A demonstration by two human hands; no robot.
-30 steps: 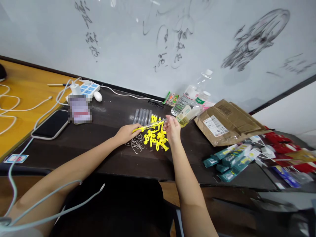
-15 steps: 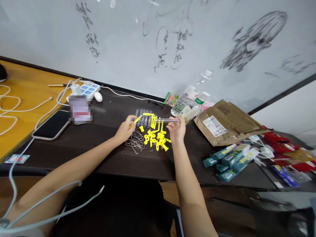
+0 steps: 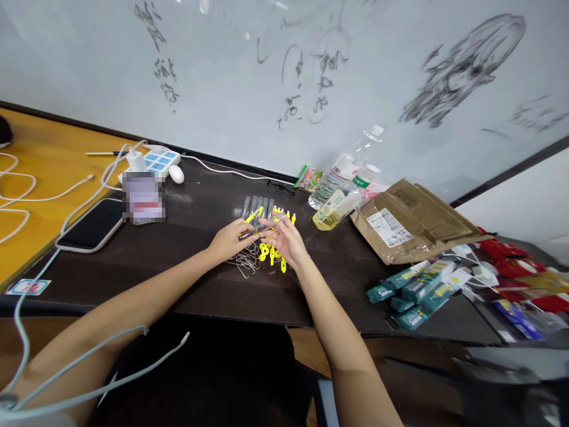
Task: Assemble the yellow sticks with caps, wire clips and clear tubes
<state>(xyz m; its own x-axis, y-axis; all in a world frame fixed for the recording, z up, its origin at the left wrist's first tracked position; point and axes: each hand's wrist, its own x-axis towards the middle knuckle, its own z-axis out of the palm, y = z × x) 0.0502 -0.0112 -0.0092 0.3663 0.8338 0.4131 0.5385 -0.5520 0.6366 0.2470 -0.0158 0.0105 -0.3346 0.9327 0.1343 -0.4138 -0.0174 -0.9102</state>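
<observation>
My left hand (image 3: pixel 231 240) pinches a yellow pen part (image 3: pixel 251 222) over the dark table (image 3: pixel 186 279). My right hand (image 3: pixel 284 240) has come in close to it, fingers curled round a thin clear tube (image 3: pixel 269 225) that meets the yellow part. Under both hands lies a heap of small yellow plastic pieces (image 3: pixel 273 252), with a bunch of wire springs (image 3: pixel 244 261) on its left. A row of clear pen barrels (image 3: pixel 258 207) lies just behind the hands.
A phone (image 3: pixel 91 225) and a power strip (image 3: pixel 155 160) with white cables lie at the left. Plastic bottles (image 3: pixel 342 190), a brown parcel bag (image 3: pixel 413 222) and green boxes (image 3: pixel 413 287) sit at the right. A whiteboard wall (image 3: pixel 267 77) rises behind.
My hands had pulled apart, left with the yellow part and right with the clear tube. Now my right hand has swung back left and both pieces meet over the yellow heap.
</observation>
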